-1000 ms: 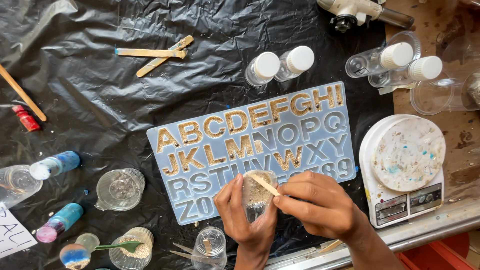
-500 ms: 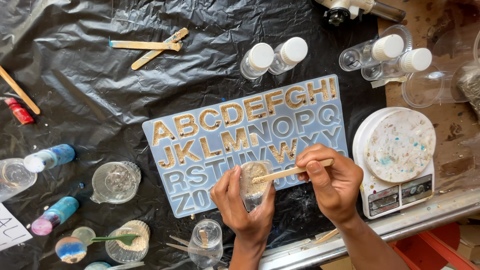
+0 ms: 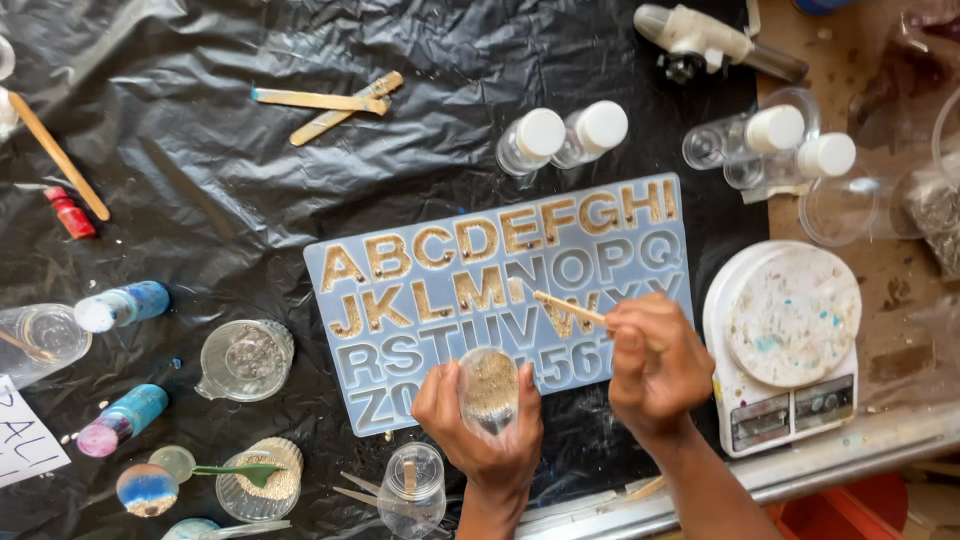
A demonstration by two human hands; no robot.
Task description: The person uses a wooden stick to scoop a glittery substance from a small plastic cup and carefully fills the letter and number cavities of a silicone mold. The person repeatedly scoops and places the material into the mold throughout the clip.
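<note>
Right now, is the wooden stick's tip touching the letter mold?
Cannot tell. In the head view, the stick held by the right hand overlaps the blue letter mold, but this top-down angle hides any gap beneath the tip.

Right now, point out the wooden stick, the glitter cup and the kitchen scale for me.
wooden stick [image 3: 568, 307], head view, on the bare shaft left of the right hand.
glitter cup [image 3: 488, 388], head view, on its glitter-filled side above the left hand.
kitchen scale [image 3: 792, 312], head view, on its round speckled platform.

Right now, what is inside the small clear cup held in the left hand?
The clear cup in the left hand holds a grainy gold glitter mix. The fingers cover its lower part, so the fill level cannot be seen. The wooden stick in the right hand is outside it.
</note>
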